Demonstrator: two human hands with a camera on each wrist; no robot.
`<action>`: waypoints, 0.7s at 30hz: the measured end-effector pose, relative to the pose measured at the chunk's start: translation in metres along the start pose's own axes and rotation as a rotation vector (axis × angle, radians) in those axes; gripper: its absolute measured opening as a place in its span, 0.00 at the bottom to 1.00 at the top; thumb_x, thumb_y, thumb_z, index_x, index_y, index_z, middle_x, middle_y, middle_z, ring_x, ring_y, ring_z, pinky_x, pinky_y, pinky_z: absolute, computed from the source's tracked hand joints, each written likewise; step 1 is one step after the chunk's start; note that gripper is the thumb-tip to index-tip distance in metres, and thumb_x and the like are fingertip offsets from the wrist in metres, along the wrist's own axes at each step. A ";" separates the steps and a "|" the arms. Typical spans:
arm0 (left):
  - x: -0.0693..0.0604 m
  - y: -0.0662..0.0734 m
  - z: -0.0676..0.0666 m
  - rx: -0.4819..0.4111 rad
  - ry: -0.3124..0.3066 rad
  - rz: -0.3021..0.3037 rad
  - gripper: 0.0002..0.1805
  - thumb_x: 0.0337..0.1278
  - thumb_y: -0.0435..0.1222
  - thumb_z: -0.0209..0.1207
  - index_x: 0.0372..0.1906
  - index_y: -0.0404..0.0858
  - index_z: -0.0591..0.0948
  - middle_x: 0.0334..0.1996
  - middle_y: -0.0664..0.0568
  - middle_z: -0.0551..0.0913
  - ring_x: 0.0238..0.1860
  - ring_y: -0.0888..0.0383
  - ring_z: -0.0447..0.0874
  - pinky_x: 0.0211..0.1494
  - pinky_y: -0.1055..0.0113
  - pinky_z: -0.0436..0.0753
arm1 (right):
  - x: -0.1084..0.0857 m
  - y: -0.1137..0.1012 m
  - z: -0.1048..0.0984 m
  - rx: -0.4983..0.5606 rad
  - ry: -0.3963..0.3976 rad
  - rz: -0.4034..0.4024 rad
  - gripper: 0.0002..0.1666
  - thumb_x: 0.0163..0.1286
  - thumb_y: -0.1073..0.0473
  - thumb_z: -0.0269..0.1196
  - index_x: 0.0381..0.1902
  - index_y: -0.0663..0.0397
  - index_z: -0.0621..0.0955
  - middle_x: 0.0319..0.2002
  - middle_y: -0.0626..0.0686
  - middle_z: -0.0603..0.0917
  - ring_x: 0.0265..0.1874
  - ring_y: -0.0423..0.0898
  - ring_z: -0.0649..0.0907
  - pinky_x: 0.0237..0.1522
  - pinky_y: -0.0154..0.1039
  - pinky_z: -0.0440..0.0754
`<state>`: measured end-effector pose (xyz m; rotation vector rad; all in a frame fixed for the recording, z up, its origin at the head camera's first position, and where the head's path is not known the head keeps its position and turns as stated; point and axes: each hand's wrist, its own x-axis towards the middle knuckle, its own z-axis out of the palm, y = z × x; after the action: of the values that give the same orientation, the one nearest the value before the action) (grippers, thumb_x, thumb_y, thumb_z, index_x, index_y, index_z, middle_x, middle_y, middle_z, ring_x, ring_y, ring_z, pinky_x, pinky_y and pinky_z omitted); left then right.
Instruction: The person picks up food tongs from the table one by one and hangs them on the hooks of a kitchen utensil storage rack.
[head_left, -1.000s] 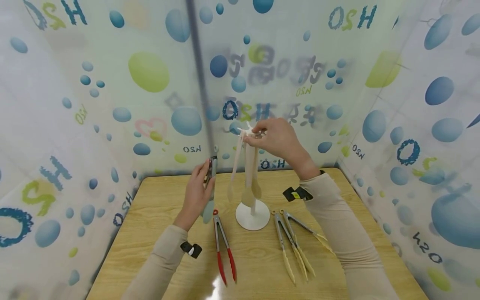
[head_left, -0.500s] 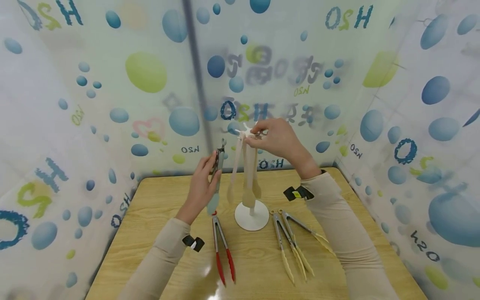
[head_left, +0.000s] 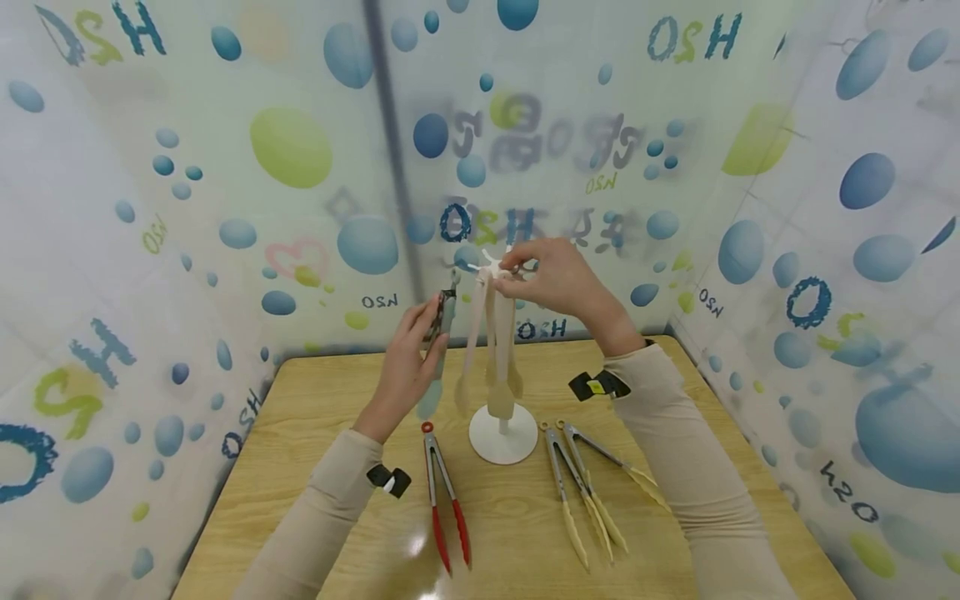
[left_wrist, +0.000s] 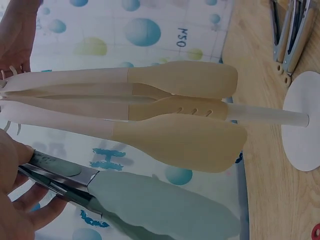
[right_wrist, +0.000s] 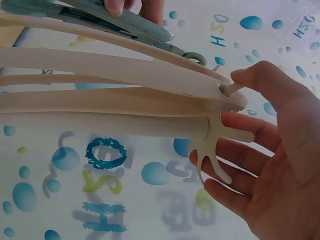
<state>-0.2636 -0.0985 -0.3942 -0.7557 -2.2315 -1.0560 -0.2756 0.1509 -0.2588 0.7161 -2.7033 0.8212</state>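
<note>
Place: a little booth; home or lab, I can't tell.
Walls [head_left: 75,208]: thin sheets on three sides, with blue and green bubbles [head_left: 291,147] and backwards "H2O" [head_left: 693,39].
Back sheet [head_left: 566,50]: blurry grey writing [head_left: 517,154] shows through.
Table [head_left: 517,533]: light brown wood look, with kitchen tongs [head_left: 460,525] and hanging spatulas [left_wrist: 220,80].

Left of the upright white stand [head_left: 503,451], hung with beige utensils [left_wrist: 182,143], pale green tongs [left_wrist: 165,202] point down, tilted, nearly closed.

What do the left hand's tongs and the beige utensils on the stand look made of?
Tongs: silvery, reflective midsection suggests metal; matte green heads look like silicone.
Beige utensils: smooth, matte heads suggest silicone; paler, evenly coloured handles may be plastic.
</note>
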 end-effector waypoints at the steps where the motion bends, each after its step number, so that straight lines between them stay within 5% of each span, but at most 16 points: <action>1: 0.001 0.000 0.000 0.001 -0.003 -0.002 0.32 0.72 0.35 0.53 0.77 0.43 0.60 0.64 0.41 0.72 0.56 0.47 0.80 0.51 0.57 0.86 | 0.000 0.001 0.000 0.005 -0.004 0.001 0.21 0.65 0.44 0.67 0.51 0.48 0.85 0.49 0.51 0.86 0.49 0.49 0.82 0.49 0.50 0.82; 21: 0.010 0.005 0.004 -0.015 -0.011 0.047 0.31 0.71 0.35 0.54 0.76 0.42 0.62 0.63 0.40 0.72 0.53 0.47 0.82 0.49 0.57 0.87 | 0.003 0.018 -0.001 0.193 -0.055 -0.044 0.17 0.65 0.47 0.67 0.50 0.42 0.85 0.61 0.47 0.82 0.64 0.49 0.76 0.64 0.55 0.76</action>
<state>-0.2676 -0.0901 -0.3868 -0.8179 -2.2068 -1.0496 -0.2875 0.1626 -0.2653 0.8471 -2.6700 1.0773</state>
